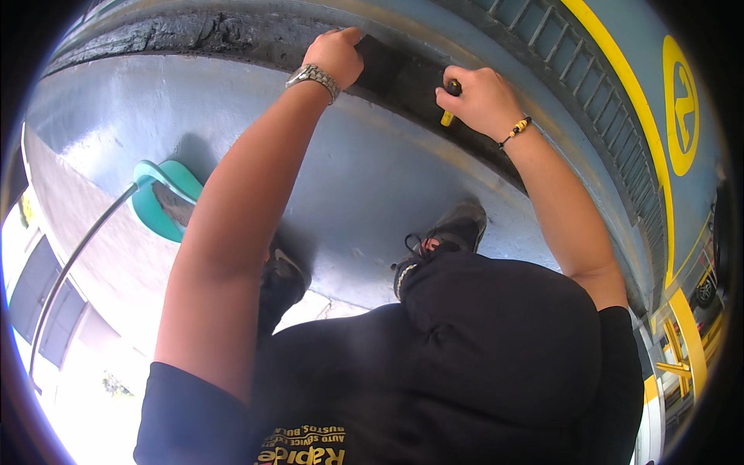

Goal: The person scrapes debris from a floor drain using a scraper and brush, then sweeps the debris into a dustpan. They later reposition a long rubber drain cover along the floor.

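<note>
My right hand (487, 99) is closed around a tool with a black-and-yellow handle (447, 118); its working end is hidden, so I cannot tell its exact kind. It is over a long dark channel (422, 97) that crosses the grey floor in front of me. To its left, my left hand (337, 57) is at the same channel, fingers curled in beside a flat black patch (381, 63). What those fingers grip, if anything, is hidden. Thick black grime (194, 35) lies along the channel's far left stretch.
A teal dustpan (147, 215) with dirt in it and a long metal handle (77, 252) is at the left. Beyond the channel on the right runs a slotted grate (577, 66), then a yellow stripe (632, 89). My shoes (457, 226) are on the floor below the channel.
</note>
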